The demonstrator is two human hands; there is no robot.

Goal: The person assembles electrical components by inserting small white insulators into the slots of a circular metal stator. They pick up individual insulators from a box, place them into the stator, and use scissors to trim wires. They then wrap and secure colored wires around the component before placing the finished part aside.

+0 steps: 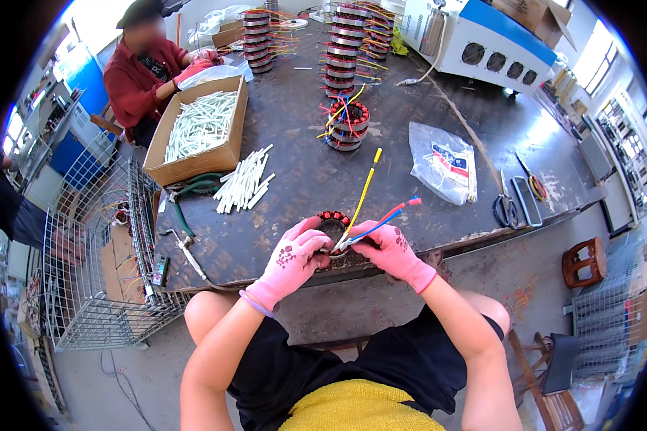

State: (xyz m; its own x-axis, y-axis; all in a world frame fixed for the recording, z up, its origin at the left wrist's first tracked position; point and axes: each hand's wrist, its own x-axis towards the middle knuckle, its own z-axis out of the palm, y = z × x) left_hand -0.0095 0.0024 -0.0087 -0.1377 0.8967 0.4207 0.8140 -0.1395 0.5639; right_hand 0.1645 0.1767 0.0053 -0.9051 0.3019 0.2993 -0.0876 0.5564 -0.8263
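Both my hands wear pink printed gloves and meet at a ring-shaped motor stator (333, 215) with red windings, at the table's near edge. My left hand (293, 253) is closed on the stator's left side, its fingertips at the inner ring. My right hand (394, 253) is closed at the right side, pinching the base of the lead wires. A yellow wire (369, 179) stands up from the stator. A blue wire (376, 226) and a red wire (402, 207) slant to the right over my right hand. Whitish sleeving shows between the fingertips; its exact hold is partly hidden.
On the dark table (295, 136) lie white sleeves (244, 179), a carton of sleeves (194, 169), green-handled pliers (181, 215), a plastic bag (442, 161), scissors (505, 208) and a phone (527, 201). Stators (341, 57) stand stacked beyond. A co-worker (136, 79) sits far left.
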